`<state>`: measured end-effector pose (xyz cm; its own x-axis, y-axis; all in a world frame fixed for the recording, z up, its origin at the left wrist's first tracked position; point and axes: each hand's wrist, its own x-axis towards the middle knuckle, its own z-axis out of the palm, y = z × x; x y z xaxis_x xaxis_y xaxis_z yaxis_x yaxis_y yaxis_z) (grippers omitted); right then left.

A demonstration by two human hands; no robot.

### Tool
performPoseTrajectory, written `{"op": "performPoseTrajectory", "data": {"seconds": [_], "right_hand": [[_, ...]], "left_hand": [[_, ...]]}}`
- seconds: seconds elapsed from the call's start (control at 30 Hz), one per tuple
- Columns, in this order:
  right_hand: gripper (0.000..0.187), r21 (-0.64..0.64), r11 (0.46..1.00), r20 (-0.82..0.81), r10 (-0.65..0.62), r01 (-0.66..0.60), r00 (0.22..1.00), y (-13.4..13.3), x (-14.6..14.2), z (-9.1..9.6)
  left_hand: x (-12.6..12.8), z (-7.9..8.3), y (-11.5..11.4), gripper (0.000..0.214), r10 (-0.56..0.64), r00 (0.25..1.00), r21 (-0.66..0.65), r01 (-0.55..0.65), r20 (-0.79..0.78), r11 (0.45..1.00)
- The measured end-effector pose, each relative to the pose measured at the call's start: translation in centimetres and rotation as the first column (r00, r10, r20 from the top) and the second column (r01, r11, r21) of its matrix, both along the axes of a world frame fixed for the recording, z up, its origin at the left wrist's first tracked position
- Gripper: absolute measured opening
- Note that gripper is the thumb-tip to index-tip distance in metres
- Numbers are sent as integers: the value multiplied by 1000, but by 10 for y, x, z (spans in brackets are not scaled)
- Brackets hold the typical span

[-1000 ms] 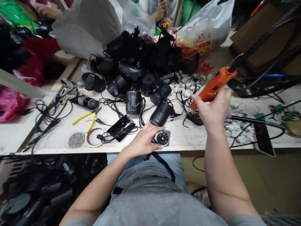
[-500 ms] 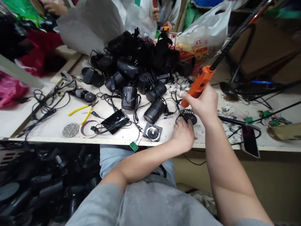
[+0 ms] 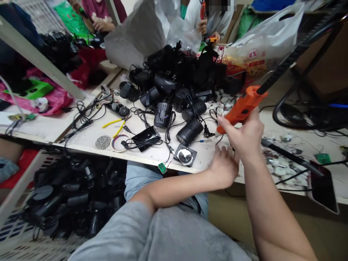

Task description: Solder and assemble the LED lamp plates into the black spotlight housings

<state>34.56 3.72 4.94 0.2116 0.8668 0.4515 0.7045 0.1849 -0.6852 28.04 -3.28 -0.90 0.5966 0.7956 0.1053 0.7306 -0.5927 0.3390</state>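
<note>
My right hand (image 3: 244, 136) is shut around an orange corded electric screwdriver (image 3: 243, 108), its tip pointing down-left over the table and its thick black cable rising to the upper right. Just below it, my left hand (image 3: 224, 166) rests by the table's front edge (image 3: 122, 152) with its fingers apart, holding nothing I can see. Both hands hide the table beneath them. To the left stand a black cylindrical lamp housing (image 3: 189, 132) and a round metal-faced disc on a black square plate (image 3: 185, 156).
A heap of black lamp housings (image 3: 185, 72) and tangled cables fills the table's middle, with yellow-handled pliers (image 3: 116, 125) to the left. A black-handled soldering iron (image 3: 288, 156) lies right, near a phone (image 3: 323, 190). A co-worker's hands (image 3: 202, 27) show beyond the plastic bags. Black parts fill a crate (image 3: 67, 195) below.
My left hand has left the disc plate and moved right to the table edge, and a small green circuit board now shows there. The screwdriver stays in my right hand, and the view has swung.
</note>
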Motion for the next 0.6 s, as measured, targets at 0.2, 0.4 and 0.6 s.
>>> {"op": "performPoseTrajectory", "data": {"seconds": [0.2, 0.4, 0.6], "right_hand": [[54, 15, 986, -482, 151, -164, 863, -45, 4, -16], [57, 125, 974, -652, 224, -190, 725, -64, -16, -12], [61, 127, 943, -724, 301, -309, 620, -73, -42, 25]], "left_hand": [[-158, 30, -34, 21, 87, 869, -45, -74, 487, 996], [-227, 13, 11, 41, 67, 889, -133, -8, 452, 991], [-200, -5, 23, 69, -68, 917, -325, 207, 392, 923]]}}
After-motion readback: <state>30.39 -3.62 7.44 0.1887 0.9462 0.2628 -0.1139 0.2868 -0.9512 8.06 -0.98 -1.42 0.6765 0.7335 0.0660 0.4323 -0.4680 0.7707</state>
